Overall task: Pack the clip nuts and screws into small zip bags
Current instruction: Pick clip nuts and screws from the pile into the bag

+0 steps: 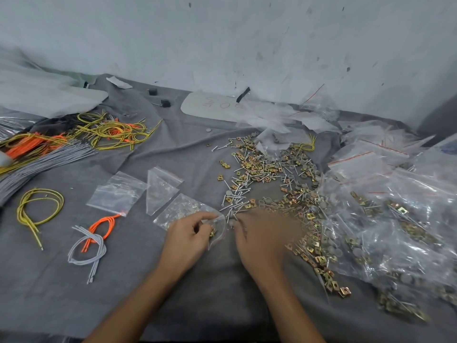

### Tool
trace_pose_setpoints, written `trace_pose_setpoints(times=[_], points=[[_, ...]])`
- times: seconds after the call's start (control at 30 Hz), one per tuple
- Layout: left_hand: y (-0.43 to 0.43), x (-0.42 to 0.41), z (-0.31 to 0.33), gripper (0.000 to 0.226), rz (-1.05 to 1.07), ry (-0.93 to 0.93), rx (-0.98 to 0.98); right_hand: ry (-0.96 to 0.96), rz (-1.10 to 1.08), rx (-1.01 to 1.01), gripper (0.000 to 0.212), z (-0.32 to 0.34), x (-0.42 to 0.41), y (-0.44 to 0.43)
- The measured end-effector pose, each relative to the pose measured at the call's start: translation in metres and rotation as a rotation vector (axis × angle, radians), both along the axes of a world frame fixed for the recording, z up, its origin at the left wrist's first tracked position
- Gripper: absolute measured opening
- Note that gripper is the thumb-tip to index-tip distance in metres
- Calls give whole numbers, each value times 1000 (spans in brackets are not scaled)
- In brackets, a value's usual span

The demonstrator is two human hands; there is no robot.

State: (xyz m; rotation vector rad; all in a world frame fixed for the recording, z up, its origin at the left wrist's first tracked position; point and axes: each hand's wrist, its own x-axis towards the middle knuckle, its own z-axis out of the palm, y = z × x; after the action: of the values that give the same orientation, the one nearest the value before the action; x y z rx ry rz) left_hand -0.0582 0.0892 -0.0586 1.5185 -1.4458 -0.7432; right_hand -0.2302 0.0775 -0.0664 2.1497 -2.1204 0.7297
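Currently your left hand (188, 236) pinches a small zip bag (220, 230) open on the bench (222, 280). Your right hand (262, 233) sits blurred at its mouth, the fingers' grip unreadable, beside loose screws (237, 194) and clip nuts (249, 164).

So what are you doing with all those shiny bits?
A person is filling little bags. The left hand holds a small zip bag open, with gold clip nuts inside. The right hand, blurred, is at its mouth, beside the loose pile of screws and clip nuts. Filled bags lie on the right.
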Motion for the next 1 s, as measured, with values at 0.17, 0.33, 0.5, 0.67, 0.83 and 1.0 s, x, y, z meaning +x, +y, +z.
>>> trace_pose_setpoints(times=[0.17, 0.33, 0.5, 0.67, 0.83, 1.0], points=[[-1, 1, -2, 38, -13, 0, 1, -35, 104, -12, 10, -1, 0, 2], [-1, 0, -2, 32, -6, 9, -14, -239, 126, -43, 9, 4, 1, 6], [-2, 0, -3, 34, -6, 5, -9, -98, 104, 21, 22, 3, 2, 4], [-3, 0, -4, 37, -10, 10, -12, -56, 94, 4, 15, 0, 3, 3], [-2, 0, -4, 38, -9, 9, -4, -75, 53, 1, 18, 0, 3, 3], [-1, -1, -2, 35, -2, 13, -31, -147, -49, -28, 20, 4, 2, 7]])
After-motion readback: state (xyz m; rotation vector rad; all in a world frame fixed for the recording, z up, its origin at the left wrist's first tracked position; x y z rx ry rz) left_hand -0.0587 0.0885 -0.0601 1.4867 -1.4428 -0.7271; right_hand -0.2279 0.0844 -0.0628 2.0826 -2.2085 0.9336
